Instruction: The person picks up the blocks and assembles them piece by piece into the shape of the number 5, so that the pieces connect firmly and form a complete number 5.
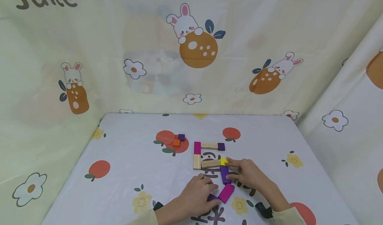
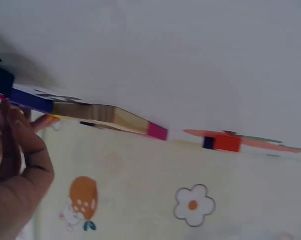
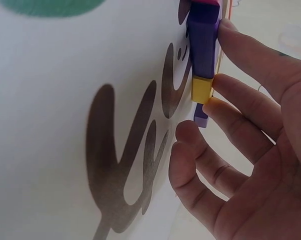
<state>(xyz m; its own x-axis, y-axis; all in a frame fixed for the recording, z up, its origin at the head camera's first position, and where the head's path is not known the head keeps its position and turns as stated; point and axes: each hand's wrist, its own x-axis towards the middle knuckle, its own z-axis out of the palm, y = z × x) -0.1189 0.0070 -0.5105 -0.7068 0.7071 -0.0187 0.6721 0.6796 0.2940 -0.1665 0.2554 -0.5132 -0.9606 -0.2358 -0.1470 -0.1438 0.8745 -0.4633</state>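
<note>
Small coloured and plain wooden blocks lie in a connected winding line on the table. My right hand [image 1: 249,173] reaches in from the right. Its index finger touches a yellow cube [image 1: 223,162], and its thumb rests against the side of a purple block [image 1: 225,175]; the other fingers are bent in the right wrist view. At the near end, my left hand [image 1: 197,193] holds a dark purple block [image 1: 213,197] between thumb and fingers, partly covering it. A magenta block [image 1: 226,193] touches that block's corner and slants up toward the purple one.
Farther up the line are plain wooden blocks [image 1: 210,164], another magenta block [image 1: 197,148] and a dark purple cube [image 1: 221,147]. An orange cube [image 1: 176,143] and a purple cube [image 1: 181,137] sit apart at the left. A patterned curtain [image 1: 161,85] rises behind the table.
</note>
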